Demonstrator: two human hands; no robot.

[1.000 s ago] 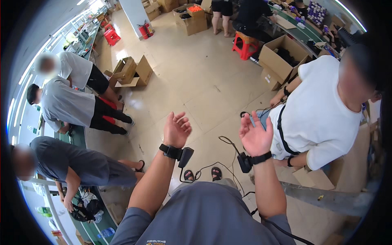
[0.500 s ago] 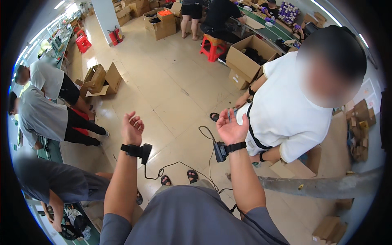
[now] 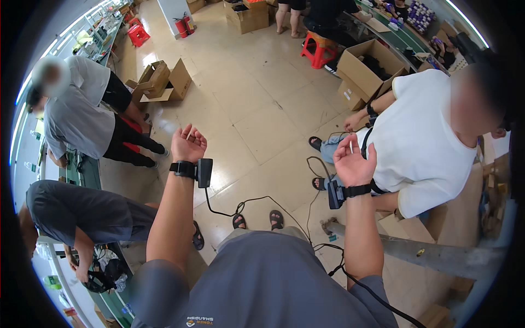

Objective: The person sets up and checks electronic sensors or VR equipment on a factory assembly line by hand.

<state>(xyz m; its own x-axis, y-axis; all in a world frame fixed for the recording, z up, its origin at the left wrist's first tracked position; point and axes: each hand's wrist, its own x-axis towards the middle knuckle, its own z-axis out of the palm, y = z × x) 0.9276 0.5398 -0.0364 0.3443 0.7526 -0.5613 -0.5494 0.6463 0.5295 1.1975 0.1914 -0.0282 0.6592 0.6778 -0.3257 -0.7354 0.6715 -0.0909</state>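
My left hand is raised over the tiled floor, palm up, its fingers apart and a little bent, holding nothing. Level with it on the other side, my right hand is also turned palm up with the fingers spread and nothing in it. Each wrist wears a black strap. A small dark device sits at the left wrist and another dark device at the right one. From both of them a thin black cable runs back toward my body.
A person in a white shirt stands close to my right hand, above a grey metal bar. Several people work along a green bench at left. Ahead are an open cardboard box, a larger carton and a red stool.
The view has shifted, so the surroundings sit differently in the picture. My left palm has turned more upward and its fingers show more spread. My right hand appears farther right, still open.
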